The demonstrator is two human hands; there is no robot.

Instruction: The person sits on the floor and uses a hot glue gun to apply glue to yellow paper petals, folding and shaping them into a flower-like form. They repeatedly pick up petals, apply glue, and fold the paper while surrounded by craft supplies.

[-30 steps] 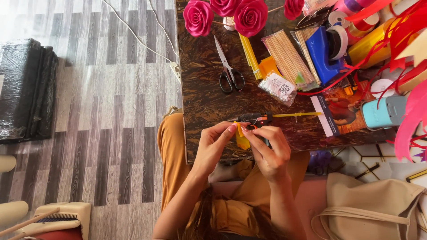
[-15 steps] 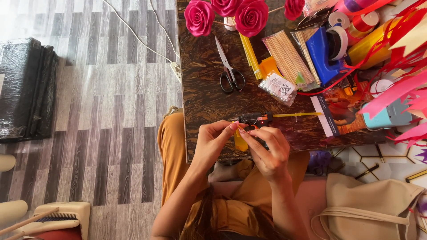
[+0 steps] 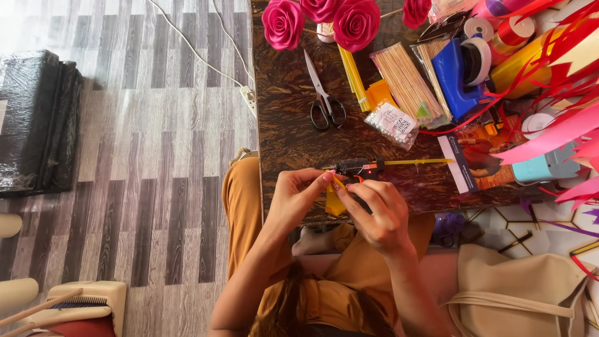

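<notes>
Both of my hands meet at the near edge of a dark marbled table (image 3: 287, 118). My left hand (image 3: 296, 196) and my right hand (image 3: 377, 212) pinch a small folded yellow piece of ribbon (image 3: 335, 201) between their fingertips. Just beyond my fingers lies a black glue gun (image 3: 359, 167) with a yellow glue stick (image 3: 418, 161) pointing right. Black-handled scissors (image 3: 323, 100) lie farther up the table.
Three pink fabric roses (image 3: 318, 15) stand at the far edge. A bundle of wooden skewers (image 3: 405, 81), a blue tape dispenser (image 3: 458, 72), ribbon rolls and pink paper strips (image 3: 555, 134) crowd the right side. A beige bag (image 3: 530, 293) lies on the floor at right, a white cable (image 3: 206, 56) at left.
My hands have stayed at the table edge, working the yellow piece with small finger shifts. The pink paper strips at the right have swung slightly.
</notes>
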